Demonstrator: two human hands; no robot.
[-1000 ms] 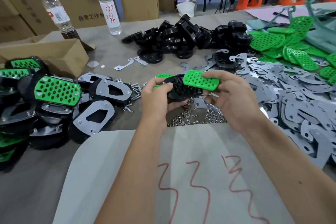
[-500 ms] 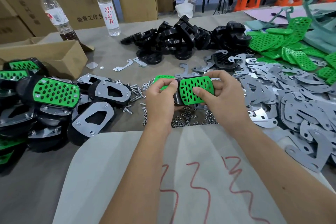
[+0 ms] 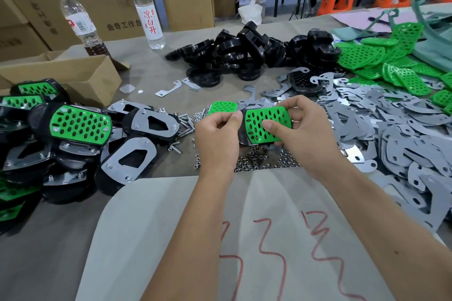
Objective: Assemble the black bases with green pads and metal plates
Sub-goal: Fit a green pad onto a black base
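Note:
Both hands hold one black base [image 3: 242, 135] with a perforated green pad [image 3: 256, 120] lying on its top face, above the table's middle. My left hand [image 3: 216, 137] grips the base's left end, thumb on the pad's edge. My right hand [image 3: 302, 129] grips the right end, thumb pressing the pad's face. A second green pad [image 3: 223, 107] lies just behind my left hand. Loose black bases [image 3: 244, 54] are heaped at the back. Metal plates [image 3: 391, 134] spread over the right. Loose green pads [image 3: 396, 63] lie at the far right.
Assembled bases with pads and plates [image 3: 73, 129] pile up at the left beside an open cardboard box [image 3: 73, 73]. Screws [image 3: 183, 122] and nuts [image 3: 256, 161] lie under my hands. Two water bottles [image 3: 148, 12] stand at the back. A white sheet with red marks [image 3: 220, 239] covers the near table.
The green pad, held tilted above the base by my right hand, has been laid down flat on the base. Both hands have closed in on the assembly.

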